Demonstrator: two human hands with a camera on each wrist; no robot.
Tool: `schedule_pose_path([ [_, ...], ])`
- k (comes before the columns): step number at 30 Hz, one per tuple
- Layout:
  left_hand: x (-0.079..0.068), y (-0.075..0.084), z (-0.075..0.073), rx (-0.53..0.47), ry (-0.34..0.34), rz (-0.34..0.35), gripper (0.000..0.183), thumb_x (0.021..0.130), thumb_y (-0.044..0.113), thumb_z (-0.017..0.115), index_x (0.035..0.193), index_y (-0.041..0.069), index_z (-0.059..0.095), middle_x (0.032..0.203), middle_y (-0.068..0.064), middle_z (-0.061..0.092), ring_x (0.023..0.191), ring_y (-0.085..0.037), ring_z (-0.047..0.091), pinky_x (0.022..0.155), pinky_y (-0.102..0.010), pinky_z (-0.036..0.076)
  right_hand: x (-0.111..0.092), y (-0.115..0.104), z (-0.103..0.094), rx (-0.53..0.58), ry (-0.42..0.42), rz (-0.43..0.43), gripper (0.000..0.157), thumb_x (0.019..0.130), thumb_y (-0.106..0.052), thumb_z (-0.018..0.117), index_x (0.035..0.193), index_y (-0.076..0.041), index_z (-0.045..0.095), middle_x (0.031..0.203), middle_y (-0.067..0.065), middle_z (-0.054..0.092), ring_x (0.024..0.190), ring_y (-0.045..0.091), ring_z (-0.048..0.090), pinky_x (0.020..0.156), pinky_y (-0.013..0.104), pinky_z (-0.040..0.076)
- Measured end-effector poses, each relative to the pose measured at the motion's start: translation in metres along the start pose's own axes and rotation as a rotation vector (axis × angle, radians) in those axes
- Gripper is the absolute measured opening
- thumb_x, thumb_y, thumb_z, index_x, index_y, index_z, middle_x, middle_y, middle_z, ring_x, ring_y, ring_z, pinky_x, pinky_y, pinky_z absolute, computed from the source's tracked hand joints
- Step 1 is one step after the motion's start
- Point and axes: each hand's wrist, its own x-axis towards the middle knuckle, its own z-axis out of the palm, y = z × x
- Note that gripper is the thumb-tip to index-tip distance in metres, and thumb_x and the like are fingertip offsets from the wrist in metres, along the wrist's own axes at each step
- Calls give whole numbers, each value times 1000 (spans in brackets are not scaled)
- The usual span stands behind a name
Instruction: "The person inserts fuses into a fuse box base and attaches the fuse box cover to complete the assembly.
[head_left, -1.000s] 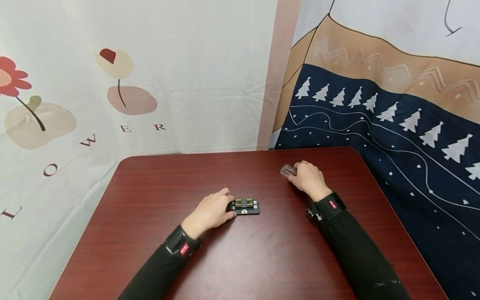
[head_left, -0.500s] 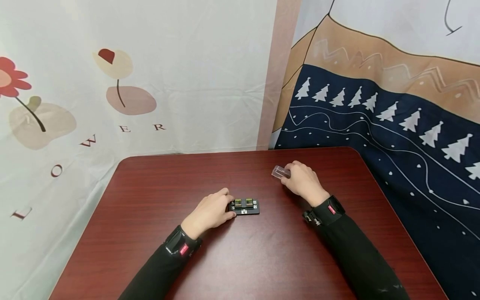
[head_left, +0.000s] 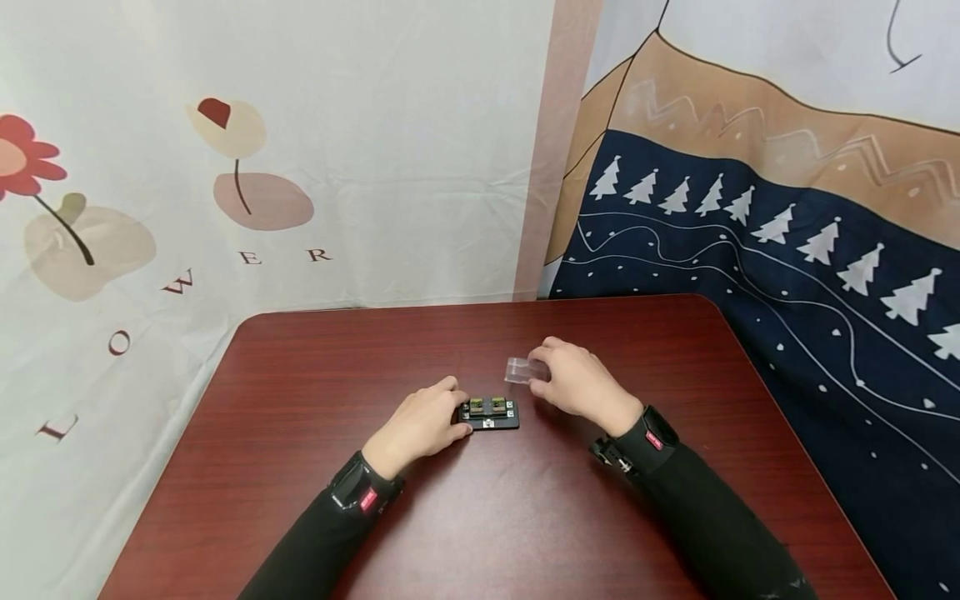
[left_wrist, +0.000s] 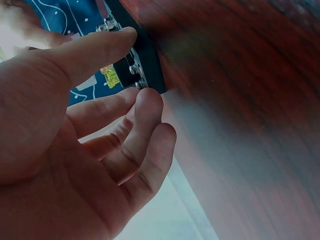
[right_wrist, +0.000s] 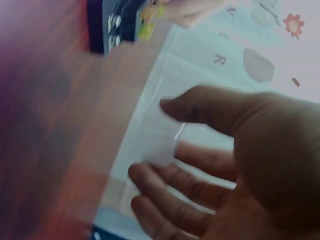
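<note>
On the table stands a small black terminal block [head_left: 491,421], with metal screws and two yellow-green pieces along its top. My left hand [head_left: 415,427] grips its left end; in the left wrist view the thumb and fingertips pinch the block [left_wrist: 151,67] from both sides. My right hand [head_left: 585,383] holds a clear plastic cover [head_left: 517,370] between thumb and fingers. This cover is just behind and right of the block, apart from it. In the right wrist view the cover [right_wrist: 162,142] is faint, and the block [right_wrist: 98,27] appears at the top.
The reddish-brown wooden table [head_left: 300,367] has rounded far corners. Behind it hangs a pale flower-printed cloth [head_left: 420,167], and a navy cloth with white trees [head_left: 697,267] hangs along the right side.
My right hand has moved left and nearer with the clear cover, from the table's far right toward the terminal block. The left hand and the block have stayed in place.
</note>
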Motion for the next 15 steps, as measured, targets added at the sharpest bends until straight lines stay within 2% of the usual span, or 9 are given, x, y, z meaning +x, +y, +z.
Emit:
schedule_pose_path([
  [5, -1, 0, 0, -18, 9, 3, 44, 89, 37, 81, 125, 13, 76, 105, 2, 57, 77, -19, 61, 70, -44, 55, -1, -9, 9, 37, -62, -142, 32, 90, -26, 77, 118, -11, 76, 101, 0, 62, 77, 15, 58, 67, 35, 51],
  [10, -1, 0, 0, -15, 19, 8, 40, 88, 36, 82, 121, 14, 76, 103, 3, 56, 75, -18, 60, 68, -43, 54, -1, -14, 18, 30, -65, -223, 31, 89, -27, 77, 116, -12, 76, 100, 0, 62, 74, 12, 55, 66, 32, 49],
  [15, 0, 0, -1, -10, 13, 7, 41, 89, 37, 81, 122, 13, 76, 103, 3, 56, 74, -18, 59, 68, -42, 54, 2, -16, 25, 6, -76, -266, 31, 89, -28, 77, 116, -12, 76, 102, 0, 63, 73, 12, 54, 65, 33, 48],
])
